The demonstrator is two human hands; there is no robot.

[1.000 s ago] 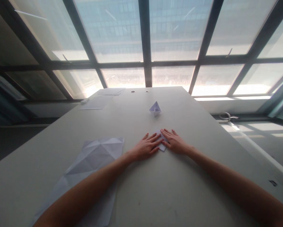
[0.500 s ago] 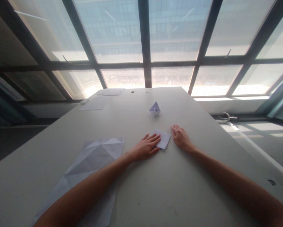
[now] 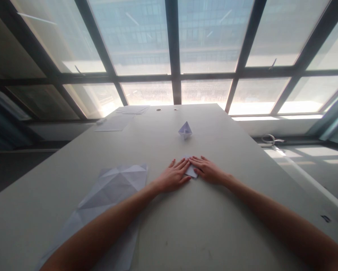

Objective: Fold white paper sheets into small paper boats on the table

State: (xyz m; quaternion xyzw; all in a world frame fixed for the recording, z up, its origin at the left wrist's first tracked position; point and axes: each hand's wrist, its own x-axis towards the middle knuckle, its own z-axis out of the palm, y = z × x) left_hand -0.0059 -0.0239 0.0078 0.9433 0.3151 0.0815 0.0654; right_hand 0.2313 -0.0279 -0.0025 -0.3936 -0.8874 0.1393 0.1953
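Note:
A small folded piece of white paper (image 3: 191,172) lies flat on the white table, mostly covered by my hands. My left hand (image 3: 173,175) rests palm down on its left side, fingers stretched out. From the right, my right hand (image 3: 207,169) lies over the paper's right side with its fingers extended, the fingertips of both hands meeting near the middle. Just beyond them stands a folded paper boat (image 3: 185,130). A large creased sheet of paper (image 3: 112,188) spreads under and beside my left forearm.
Several flat white sheets (image 3: 112,122) lie at the far left of the table (image 3: 169,233). Two small holes are in its far end. Tall windows (image 3: 146,34) rise behind it. A coiled white cable (image 3: 268,139) sits by the right wall.
My right hand has moved left, from beside the folded paper onto it. My left hand stays in place on the paper.

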